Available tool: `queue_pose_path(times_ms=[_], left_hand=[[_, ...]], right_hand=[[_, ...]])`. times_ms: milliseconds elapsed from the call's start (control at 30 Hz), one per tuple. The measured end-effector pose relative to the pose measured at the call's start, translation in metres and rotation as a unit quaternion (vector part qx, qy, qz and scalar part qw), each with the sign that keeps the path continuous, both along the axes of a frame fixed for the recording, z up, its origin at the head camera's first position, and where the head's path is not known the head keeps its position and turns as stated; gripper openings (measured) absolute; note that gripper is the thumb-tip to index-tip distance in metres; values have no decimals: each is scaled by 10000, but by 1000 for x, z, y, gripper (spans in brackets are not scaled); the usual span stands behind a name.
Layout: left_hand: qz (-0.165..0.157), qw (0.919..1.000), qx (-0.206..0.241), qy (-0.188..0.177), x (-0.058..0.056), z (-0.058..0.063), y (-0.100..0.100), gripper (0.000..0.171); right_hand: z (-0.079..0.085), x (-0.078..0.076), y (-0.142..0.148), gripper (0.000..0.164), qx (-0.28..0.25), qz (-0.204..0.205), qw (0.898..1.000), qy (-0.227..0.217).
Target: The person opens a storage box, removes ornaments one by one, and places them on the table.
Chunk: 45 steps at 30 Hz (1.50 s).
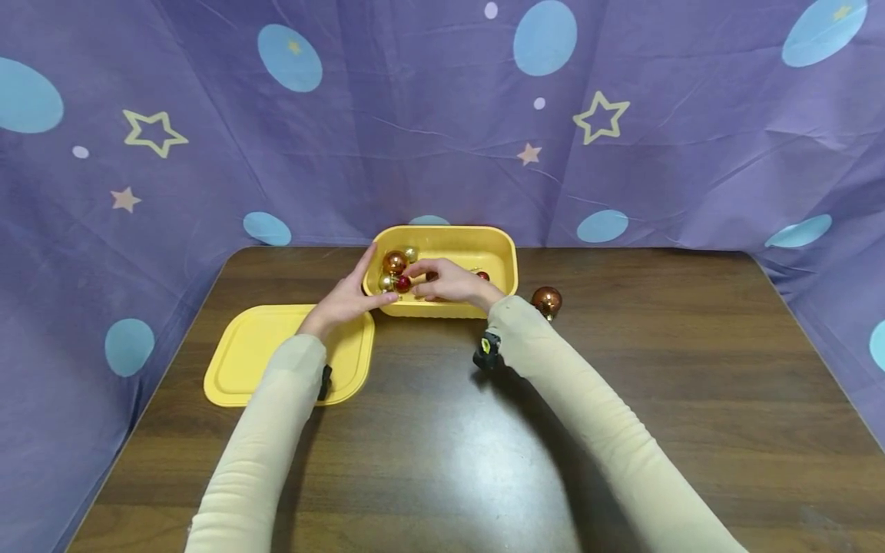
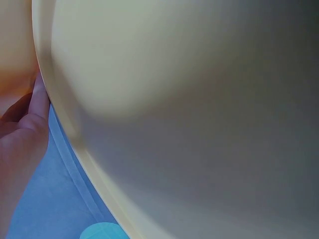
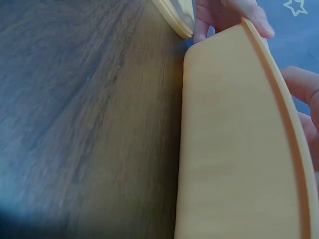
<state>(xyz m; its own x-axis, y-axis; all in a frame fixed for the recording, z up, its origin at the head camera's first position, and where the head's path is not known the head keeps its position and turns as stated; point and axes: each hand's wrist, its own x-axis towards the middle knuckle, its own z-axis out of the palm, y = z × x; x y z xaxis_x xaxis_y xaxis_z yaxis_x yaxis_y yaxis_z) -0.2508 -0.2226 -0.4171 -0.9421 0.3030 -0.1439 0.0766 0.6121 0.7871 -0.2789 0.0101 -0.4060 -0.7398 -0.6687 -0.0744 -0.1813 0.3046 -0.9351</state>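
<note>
On the brown worktop (image 1: 691,376), the yellow tub (image 1: 449,309) stands uncovered, its yellow lid (image 1: 252,346) laid flat just beside it, leaving the mouth free. The left hand (image 1: 346,298), spread wide at the tub's left end with its thumb by the front rim, probably steadies it so the right hand (image 1: 448,281) can work inside; I cannot tell whether those bent fingers pinch anything. A brown ball (image 1: 547,300) sits right of the tub, and a small red ball (image 1: 402,284) lies inside at the right fingertips.

head: downward | left wrist: close, likely lid (image 1: 242,353) | head/right wrist: shared box (image 3: 234,134)
</note>
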Motion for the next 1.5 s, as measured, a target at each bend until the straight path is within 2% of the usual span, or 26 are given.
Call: queue_pose_path(times_ms=[167, 367, 500, 600, 833, 1067, 1167, 1300, 1400, 1500], left_hand=[[-47, 9999, 95, -19, 0, 2, 1, 103], [-25, 10000, 51, 17, 1, 2, 0, 103], [-22, 10000, 20, 31, 2, 2, 0, 102], [-36, 10000, 15, 27, 2, 2, 1, 102], [-11, 9999, 82, -61, 3, 4, 0, 103], [-32, 9999, 134, -18, 2, 2, 1, 104], [-39, 9998, 161, -98, 10, 18, 7, 103], [-38, 9997, 195, -133, 11, 20, 6, 103], [-37, 9998, 192, -1, 3, 3, -1, 107], [-61, 9996, 250, 110, 1, -2, -2, 110]], right_hand=[[-2, -4, -8, 47, -49, -89, 9991, -419], [-4, -8, -15, 51, 392, 104, 9986, -328], [-8, -12, -19, 47, 371, 167, 9987, -302], [-12, -13, -21, 41, 214, 43, 9994, -278], [-9, -10, -19, 29, -382, -710, 9966, -178], [-6, -6, -10, 29, -1010, -735, 9914, -393], [-3, -3, -4, 31, -1213, -723, 9888, -482], [2, 2, 2, 31, -1319, -669, 9874, -555], [3, 5, 7, 30, -1400, -663, 9862, -591], [3, 8, 12, 31, -1531, -668, 9840, -616]])
